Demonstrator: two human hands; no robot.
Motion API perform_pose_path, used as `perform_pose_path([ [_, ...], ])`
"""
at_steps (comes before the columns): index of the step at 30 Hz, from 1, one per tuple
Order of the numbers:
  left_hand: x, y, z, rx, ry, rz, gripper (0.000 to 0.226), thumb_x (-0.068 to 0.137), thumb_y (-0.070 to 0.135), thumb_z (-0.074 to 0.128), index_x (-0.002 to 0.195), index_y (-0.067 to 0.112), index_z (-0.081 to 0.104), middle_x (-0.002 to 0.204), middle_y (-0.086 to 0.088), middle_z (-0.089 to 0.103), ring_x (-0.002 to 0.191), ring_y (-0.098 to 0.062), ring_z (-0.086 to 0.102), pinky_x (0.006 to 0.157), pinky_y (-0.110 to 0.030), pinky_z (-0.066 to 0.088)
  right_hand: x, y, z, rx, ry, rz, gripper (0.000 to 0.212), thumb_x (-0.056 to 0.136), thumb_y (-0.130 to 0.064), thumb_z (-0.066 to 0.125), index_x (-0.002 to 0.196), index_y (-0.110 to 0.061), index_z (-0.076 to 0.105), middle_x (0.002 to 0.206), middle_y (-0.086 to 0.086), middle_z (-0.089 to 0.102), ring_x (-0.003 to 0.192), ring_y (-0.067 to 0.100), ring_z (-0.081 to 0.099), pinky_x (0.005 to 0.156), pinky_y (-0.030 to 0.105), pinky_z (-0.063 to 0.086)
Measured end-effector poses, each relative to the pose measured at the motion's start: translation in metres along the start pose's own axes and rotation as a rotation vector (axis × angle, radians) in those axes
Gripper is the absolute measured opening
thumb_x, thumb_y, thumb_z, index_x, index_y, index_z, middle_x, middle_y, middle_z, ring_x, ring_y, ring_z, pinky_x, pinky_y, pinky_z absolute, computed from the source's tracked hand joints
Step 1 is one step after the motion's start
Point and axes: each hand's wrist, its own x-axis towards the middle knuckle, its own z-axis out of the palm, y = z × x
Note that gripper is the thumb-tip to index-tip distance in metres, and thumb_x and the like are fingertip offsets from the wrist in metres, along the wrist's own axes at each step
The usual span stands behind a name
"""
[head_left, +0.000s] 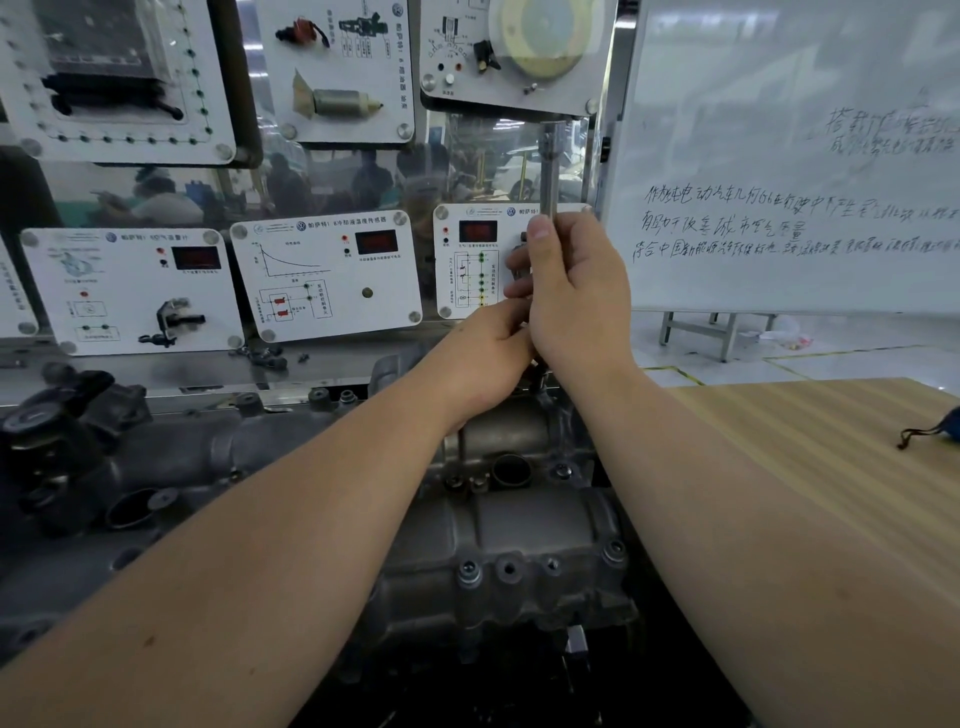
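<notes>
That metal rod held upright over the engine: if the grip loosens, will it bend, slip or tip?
Probably stiff: the rod stands straight above the right hand. Its smooth, shiny surface looks slippery, so it may slide through a loose grip. Tall and thin, it would likely tip unless its hidden lower end is seated in the engine.

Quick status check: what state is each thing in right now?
Metal tool: upright, gripped.
Right hand: wrapped round the tool shaft.
Left hand: at tool's lower end, fingers hidden.
Engine casting: round port open.
Panel display: dark.
</notes>
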Motion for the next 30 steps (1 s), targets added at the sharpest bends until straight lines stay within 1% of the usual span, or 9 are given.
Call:
perform_pose_path([
  [5, -0.0013, 0.0006, -0.0005, 0.017, 0.004, 0.003, 0.025, 0.107, 0.02, 0.045, 0.1, 0.031, 0.066, 0.103, -0.001, 0.074, 0.102, -0.023, 0.069, 0.097, -0.05, 0.054, -0.0007, -0.0022, 0.0006, 0.009, -0.008, 0.01, 0.024, 0.107, -0.03, 0.043, 0.087, -0.033, 0.056, 0.068, -0.018, 0.067, 0.057, -0.003, 0.06, 0.058, 0.009, 0.044],
  [9, 0.0004, -0.0003, 0.0006, 0.043, 0.01, -0.002, 0.023, 0.106, 0.02, 0.046, 0.105, 0.013, 0.068, 0.1, -0.013, 0.074, 0.1, -0.033, 0.069, 0.093, -0.056, 0.054, 0.0001, -0.0006, -0.0002, 0.055, 0.006, 0.036, 0.01, 0.104, -0.037, 0.052, 0.094, -0.037, 0.052, 0.072, -0.012, 0.07, 0.062, 0.002, 0.066, 0.061, 0.016, 0.05],
  [14, 0.0007, -0.0016, 0.0012, 0.034, 0.016, 0.008, 0.024, 0.106, 0.017, 0.045, 0.109, 0.012, 0.069, 0.102, -0.011, 0.074, 0.1, -0.03, 0.068, 0.092, -0.049, 0.054, 0.0012, -0.0001, -0.0009, -0.012, 0.033, 0.004, 0.019, 0.106, -0.031, 0.05, 0.087, -0.034, 0.05, 0.078, -0.009, 0.069, 0.058, 0.003, 0.066, 0.056, 0.012, 0.046],
  [17, -0.0004, -0.0014, 0.0005, -0.013, 0.007, 0.006, 0.025, 0.107, 0.018, 0.044, 0.105, 0.022, 0.069, 0.102, -0.005, 0.075, 0.102, -0.026, 0.068, 0.087, -0.032, 0.054, 0.0009, -0.0007, 0.0001, -0.069, 0.003, -0.006, 0.025, 0.108, -0.03, 0.043, 0.086, -0.037, 0.053, 0.079, -0.011, 0.067, 0.059, 0.002, 0.065, 0.058, 0.013, 0.046],
  [18, -0.0006, -0.0013, 0.0004, -0.013, 0.005, 0.006, 0.025, 0.108, 0.018, 0.044, 0.104, 0.023, 0.068, 0.102, -0.005, 0.075, 0.103, -0.026, 0.068, 0.088, -0.033, 0.054, 0.0008, -0.0008, 0.0002, -0.067, 0.002, -0.007, 0.026, 0.108, -0.03, 0.041, 0.086, -0.037, 0.053, 0.079, -0.011, 0.067, 0.059, 0.002, 0.065, 0.058, 0.013, 0.046],
  [20, -0.0001, -0.0012, 0.0007, 0.005, 0.002, 0.006, 0.024, 0.108, 0.02, 0.044, 0.108, 0.017, 0.068, 0.104, -0.009, 0.074, 0.104, -0.03, 0.068, 0.094, -0.046, 0.054, 0.0012, -0.001, -0.0001, -0.035, 0.011, 0.006, 0.026, 0.109, -0.031, 0.041, 0.086, -0.035, 0.055, 0.079, -0.01, 0.067, 0.058, 0.001, 0.064, 0.058, 0.013, 0.047],
  [22, 0.0006, -0.0012, 0.0008, 0.034, 0.005, 0.008, 0.023, 0.107, 0.022, 0.045, 0.108, 0.016, 0.067, 0.103, -0.011, 0.074, 0.103, -0.033, 0.067, 0.095, -0.054, 0.053, 0.0018, -0.0003, -0.0003, 0.011, 0.016, 0.032, 0.018, 0.107, -0.033, 0.046, 0.092, -0.032, 0.056, 0.08, -0.008, 0.068, 0.059, 0.001, 0.064, 0.059, 0.015, 0.048],
  [24, 0.0014, -0.0019, 0.0007, 0.046, 0.013, 0.018, 0.021, 0.106, 0.021, 0.045, 0.104, 0.021, 0.067, 0.101, -0.009, 0.074, 0.099, -0.03, 0.068, 0.093, -0.053, 0.054, 0.002, 0.0007, -0.0009, 0.048, 0.009, 0.05, 0.007, 0.104, -0.034, 0.054, 0.097, -0.033, 0.053, 0.08, -0.007, 0.069, 0.062, 0.004, 0.067, 0.06, 0.018, 0.05],
  [30, 0.0007, -0.0029, 0.0006, 0.015, 0.013, 0.001, 0.024, 0.107, 0.023, 0.045, 0.111, 0.018, 0.068, 0.104, -0.006, 0.074, 0.103, -0.026, 0.068, 0.096, -0.051, 0.054, 0.0009, -0.0003, -0.0013, -0.029, -0.001, 0.016, 0.022, 0.107, -0.03, 0.046, 0.087, -0.035, 0.053, 0.076, -0.012, 0.067, 0.059, 0.001, 0.065, 0.057, 0.01, 0.045],
])
